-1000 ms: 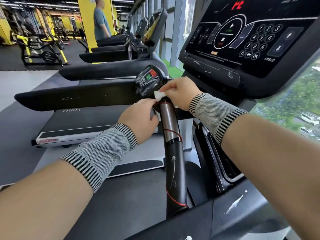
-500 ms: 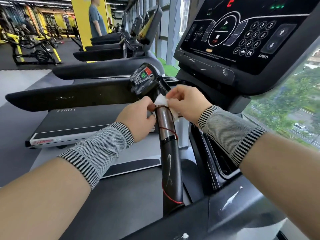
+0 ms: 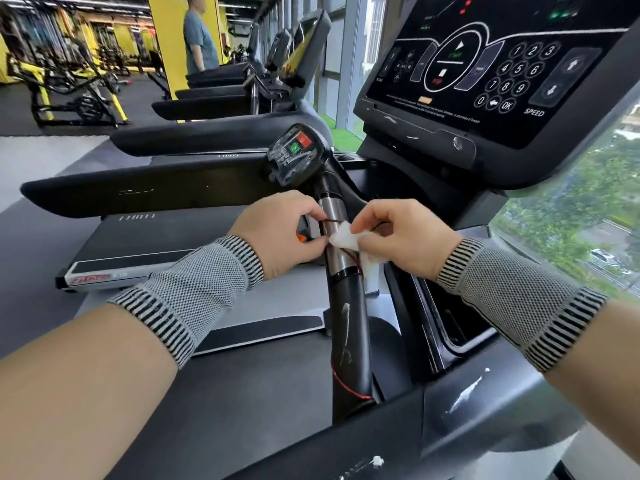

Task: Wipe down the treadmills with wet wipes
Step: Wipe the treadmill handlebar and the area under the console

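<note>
A treadmill handle bar [image 3: 348, 327] runs up the middle, black below and with a silver metal sleeve [image 3: 334, 216] above, topped by a small button pod [image 3: 294, 152]. A thin red cord winds around the bar. My right hand [image 3: 398, 237] presses a crumpled white wet wipe [image 3: 349, 242] against the right side of the silver sleeve. My left hand [image 3: 277, 230] sits on the left side of the sleeve, its thumb and fingers pinching the red cord [image 3: 329, 221]. The big black console [image 3: 485, 74] with its keypad rises at the upper right.
A row of more treadmills [image 3: 207, 133] stretches away on the left. A person in a blue shirt [image 3: 199, 39] stands by a yellow pillar at the back. Yellow exercise bikes [image 3: 69, 88] stand far left. Windows run along the right.
Both hands have slid down the silver sleeve, away from the button pod. The wipe has moved down with my right hand, and my left hand now pinches the cord.
</note>
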### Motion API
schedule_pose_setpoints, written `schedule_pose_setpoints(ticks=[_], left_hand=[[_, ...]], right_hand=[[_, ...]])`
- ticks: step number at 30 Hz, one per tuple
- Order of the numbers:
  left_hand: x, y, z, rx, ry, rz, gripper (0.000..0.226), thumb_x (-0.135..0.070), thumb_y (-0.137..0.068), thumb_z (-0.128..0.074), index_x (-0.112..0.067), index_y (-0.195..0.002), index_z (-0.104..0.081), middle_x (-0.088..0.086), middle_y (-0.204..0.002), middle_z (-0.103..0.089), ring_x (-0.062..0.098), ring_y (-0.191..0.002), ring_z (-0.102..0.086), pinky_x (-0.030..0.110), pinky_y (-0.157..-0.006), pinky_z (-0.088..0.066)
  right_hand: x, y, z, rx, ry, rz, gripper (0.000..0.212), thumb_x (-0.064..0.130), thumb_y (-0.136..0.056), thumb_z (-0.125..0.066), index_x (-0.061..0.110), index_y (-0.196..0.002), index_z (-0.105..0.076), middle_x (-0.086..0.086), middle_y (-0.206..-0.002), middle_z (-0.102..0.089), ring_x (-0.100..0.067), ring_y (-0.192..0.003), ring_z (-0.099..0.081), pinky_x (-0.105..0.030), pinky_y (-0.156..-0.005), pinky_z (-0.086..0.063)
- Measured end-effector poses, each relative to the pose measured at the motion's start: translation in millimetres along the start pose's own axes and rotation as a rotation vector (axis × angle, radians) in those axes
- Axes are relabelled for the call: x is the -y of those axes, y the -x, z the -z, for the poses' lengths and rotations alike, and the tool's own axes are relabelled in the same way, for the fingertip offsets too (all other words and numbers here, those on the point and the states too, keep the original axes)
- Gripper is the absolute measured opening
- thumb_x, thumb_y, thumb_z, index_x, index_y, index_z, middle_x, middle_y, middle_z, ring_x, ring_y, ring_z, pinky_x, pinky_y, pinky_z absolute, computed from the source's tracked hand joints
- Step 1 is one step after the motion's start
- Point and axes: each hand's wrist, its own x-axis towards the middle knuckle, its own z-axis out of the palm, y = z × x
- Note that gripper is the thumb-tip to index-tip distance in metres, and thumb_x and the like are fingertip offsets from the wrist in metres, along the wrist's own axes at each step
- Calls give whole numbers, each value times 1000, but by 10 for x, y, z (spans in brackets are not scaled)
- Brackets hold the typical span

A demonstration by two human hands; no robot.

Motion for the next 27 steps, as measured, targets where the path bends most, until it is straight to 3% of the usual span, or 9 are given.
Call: schedule_pose_setpoints(ticks=[3, 6, 9, 14, 20, 27], left_hand=[[4, -14, -6, -43, -56, -28, 29, -38, -82, -67, -24, -107, -65, -9, -103, -60, 11, -96, -55, 29, -86, -47], [7, 9, -33, -38, -20, -41, 25, -33, -81, -69, -24, -104, -64, -11, -98, -59, 9, -92, -57, 29, -85, -50], [30, 35, -60, 15, 38, -18, 18, -26, -80, -70, -29, -95, -61, -14, -90, -58, 8, -87, -58, 28, -84, -51], [69, 28, -126, -48, 78, 46, 13, -26, -81, -71, -32, -86, -61, -16, -78, -62, 5, -77, -60, 24, -79, -52], [58, -259, -165, -179, 37, 172, 6, -25, -87, -63, -24, -92, -68, -12, -76, -61, 13, -79, -62, 30, -79, -54], [153, -536, -218, -235, 29, 252, 11, -23, -91, -59, -21, -98, -66, -3, -86, -67, 19, -86, -63, 33, -81, -53]], right_hand=[[-12, 68, 13, 129, 25, -32, 28, 15, -73, -75, 30, -88, -57, 12, -95, -59, 3, -60, -51, -7, -62, -43], [-28, 80, 7, 155, 100, -19, 33, 19, -71, -76, 31, -91, -53, 8, -101, -60, 4, -56, -50, -9, -60, -41], [-24, 54, -10, 95, 119, -7, 20, 26, -71, -70, 32, -82, -54, 7, -92, -63, -4, -64, -55, -18, -64, -46], [-41, -144, -49, -68, 257, 0, 20, 13, -74, -67, 28, -76, -54, 10, -74, -57, -13, -74, -56, -23, -67, -45], [-114, -569, -121, -213, 262, -72, 11, 15, -82, -63, 24, -84, -56, 5, -84, -58, -16, -78, -55, -21, -57, -39], [-148, -803, -73, -232, 231, -56, 8, 18, -85, -62, 24, -86, -55, 4, -86, -58, -15, -80, -52, -19, -68, -36]])
